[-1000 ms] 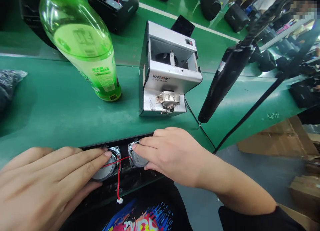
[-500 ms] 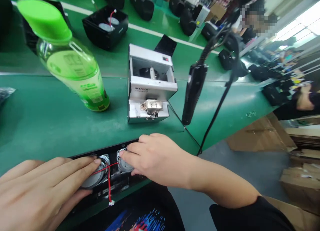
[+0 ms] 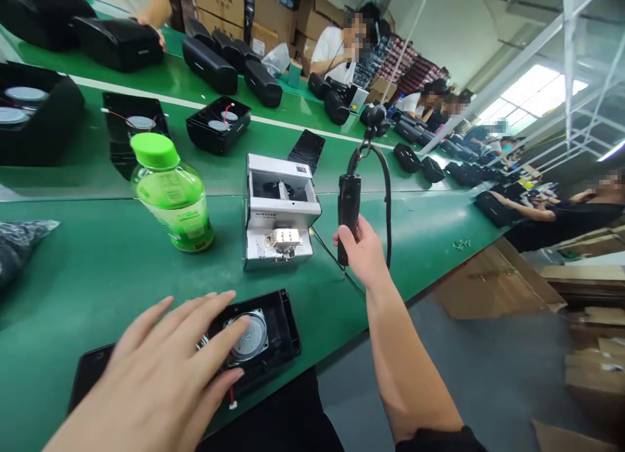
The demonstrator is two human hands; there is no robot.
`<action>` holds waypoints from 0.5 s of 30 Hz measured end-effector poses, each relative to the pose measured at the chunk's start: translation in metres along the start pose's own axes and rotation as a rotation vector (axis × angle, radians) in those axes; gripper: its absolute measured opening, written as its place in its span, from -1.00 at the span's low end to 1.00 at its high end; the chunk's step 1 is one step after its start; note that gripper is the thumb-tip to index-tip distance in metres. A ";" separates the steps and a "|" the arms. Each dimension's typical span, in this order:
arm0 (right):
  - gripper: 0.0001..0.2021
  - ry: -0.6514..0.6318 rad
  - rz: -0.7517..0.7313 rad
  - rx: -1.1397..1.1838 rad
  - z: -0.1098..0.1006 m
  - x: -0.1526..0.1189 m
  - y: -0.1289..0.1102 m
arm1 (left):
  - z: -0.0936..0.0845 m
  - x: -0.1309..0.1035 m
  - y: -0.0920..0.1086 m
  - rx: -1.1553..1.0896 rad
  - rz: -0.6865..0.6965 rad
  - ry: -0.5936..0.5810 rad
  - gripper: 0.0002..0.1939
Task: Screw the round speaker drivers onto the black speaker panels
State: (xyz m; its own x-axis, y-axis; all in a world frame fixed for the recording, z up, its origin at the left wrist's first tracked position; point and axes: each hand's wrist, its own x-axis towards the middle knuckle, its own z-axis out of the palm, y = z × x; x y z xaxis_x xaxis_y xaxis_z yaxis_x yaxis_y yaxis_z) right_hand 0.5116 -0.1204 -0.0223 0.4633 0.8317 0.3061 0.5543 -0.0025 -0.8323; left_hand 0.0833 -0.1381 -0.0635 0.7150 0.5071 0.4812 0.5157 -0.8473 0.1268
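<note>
My right hand [image 3: 366, 253] is wrapped around the lower part of a black electric screwdriver [image 3: 349, 198], which hangs upright from a hook with its bit pointing down. My left hand [image 3: 166, 364] is spread over a long black speaker panel [image 3: 286, 331] at the table's near edge. Its fingertips reach a round silver speaker driver [image 3: 254, 338] in the panel; whether they press on it I cannot tell. Most of a second driver is hidden under the hand. A red wire with a white plug [image 3: 233, 404] pokes out below the thumb.
Beyond the panel stands a silver screw feeder [image 3: 283, 211], with a green-capped bottle [image 3: 170, 198] left of it. A plastic bag [image 3: 22, 247] lies at far left. Several black speaker housings [image 3: 219, 123] line the green table [image 3: 122, 276]. Co-workers sit farther along; cardboard [image 3: 493, 282] is at right.
My right hand has left the panel and taken hold of the screwdriver. My left hand has shifted along the panel, its fingers now more spread. The view has tilted up.
</note>
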 end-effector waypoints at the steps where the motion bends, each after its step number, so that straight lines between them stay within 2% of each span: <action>1: -0.16 -0.041 0.031 0.063 -0.003 0.001 -0.001 | 0.004 0.011 0.008 0.026 0.034 0.020 -0.51; 4: -0.17 -0.109 0.057 0.254 -0.015 0.001 -0.016 | 0.013 0.030 0.021 0.063 0.053 0.074 -0.58; 8: -0.24 -0.126 0.014 0.456 -0.021 -0.001 -0.052 | 0.017 0.030 0.017 0.009 -0.002 0.094 -0.61; 11: -0.31 -0.130 -0.105 0.618 -0.010 0.001 -0.090 | 0.018 0.027 0.014 -0.024 -0.021 0.090 -0.58; 15: -0.30 -0.169 -0.336 0.907 0.020 0.003 -0.140 | 0.023 0.028 0.012 -0.044 -0.024 0.087 -0.62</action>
State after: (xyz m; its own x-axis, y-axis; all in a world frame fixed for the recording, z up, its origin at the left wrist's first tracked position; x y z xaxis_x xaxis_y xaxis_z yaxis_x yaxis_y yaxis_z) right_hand 0.4222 -0.1066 0.0858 0.2341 0.7800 0.5803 -0.1350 0.6172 -0.7751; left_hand 0.1206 -0.1306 -0.0682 0.6581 0.5131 0.5510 0.5093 -0.8424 0.1762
